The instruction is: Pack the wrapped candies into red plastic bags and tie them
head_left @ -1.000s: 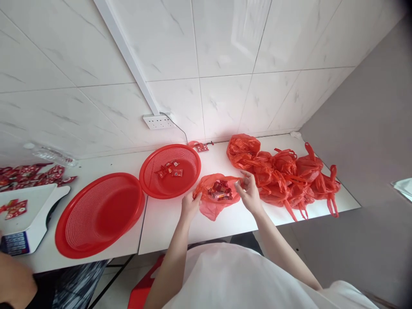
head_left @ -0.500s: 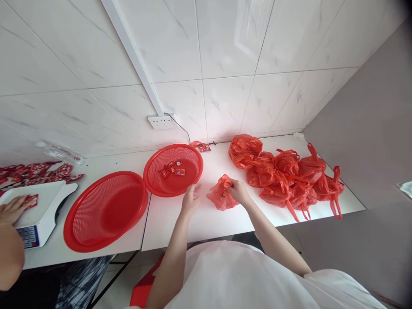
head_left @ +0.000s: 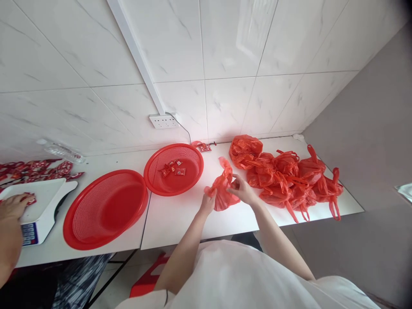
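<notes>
A thin red plastic bag [head_left: 222,191] stands upright on the white table in front of me, its top bunched and a handle loop sticking up. My left hand [head_left: 208,201] pinches the bag's left side near its top. On the other side, my right hand [head_left: 242,189] has its fingers curled against the bag, with thumb and forefinger apart; whether it grips the plastic I cannot make out. What lies inside the bag is hidden. Left of it is a round red basket [head_left: 154,182] with several small red packets [head_left: 174,168] at its bottom.
Several filled red bags [head_left: 289,180] crowd the table's right end. A larger red basket [head_left: 137,206] sits at left, beside a white scale [head_left: 48,193]. A co-worker's hand [head_left: 14,207] rests on that scale's tray. Red packets [head_left: 35,171] and a clear bottle [head_left: 62,151] lie behind it.
My left hand has moved right from near the basket and taken hold of the bag's left side. The bag's top now stands higher. My right hand's fingers have shifted on its right side.
</notes>
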Motion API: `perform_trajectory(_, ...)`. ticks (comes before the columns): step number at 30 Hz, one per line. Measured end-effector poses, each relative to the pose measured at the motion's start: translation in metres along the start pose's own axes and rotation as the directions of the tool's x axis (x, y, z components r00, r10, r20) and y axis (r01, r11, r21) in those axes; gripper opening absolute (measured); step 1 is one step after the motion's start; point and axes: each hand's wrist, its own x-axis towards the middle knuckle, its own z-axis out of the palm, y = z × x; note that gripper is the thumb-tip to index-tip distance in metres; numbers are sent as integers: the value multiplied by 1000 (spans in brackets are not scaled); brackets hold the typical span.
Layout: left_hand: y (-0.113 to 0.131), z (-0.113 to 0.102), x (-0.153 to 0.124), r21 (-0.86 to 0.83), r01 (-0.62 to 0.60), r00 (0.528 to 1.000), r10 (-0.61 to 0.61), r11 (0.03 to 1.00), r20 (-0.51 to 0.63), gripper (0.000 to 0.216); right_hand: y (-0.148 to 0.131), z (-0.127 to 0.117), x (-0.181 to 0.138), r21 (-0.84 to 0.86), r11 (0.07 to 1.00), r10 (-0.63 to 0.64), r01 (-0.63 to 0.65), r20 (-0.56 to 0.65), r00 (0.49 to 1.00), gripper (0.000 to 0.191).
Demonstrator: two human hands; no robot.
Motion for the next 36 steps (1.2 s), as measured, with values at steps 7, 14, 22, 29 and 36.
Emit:
perform_trajectory(7,4,-18,-3,-273,72,996,-85,959,-37,42,48,-19,-10,-566,811,281,-147,158,947,28)
perform_trajectory(14,-3,-25,-10,-342,255,967,-246,904,71,42,34,-8,-13,-400,910,137,-111,36,990,23)
perform_trajectory(22,16,-1,-21,-516,242,962,-136,822,236,44,18,11,-21,655,729,128,-199,156,980,38)
perform_trajectory(29,9,-9,-20,-662,264,964,-172,702,202,8,55,13,-10,956,265,340,-127,30,940,27)
perform_trajectory(36,1,-12,-17,-776,170,975,-219,608,42,14,62,14,-14,874,456,338,-168,4,941,33)
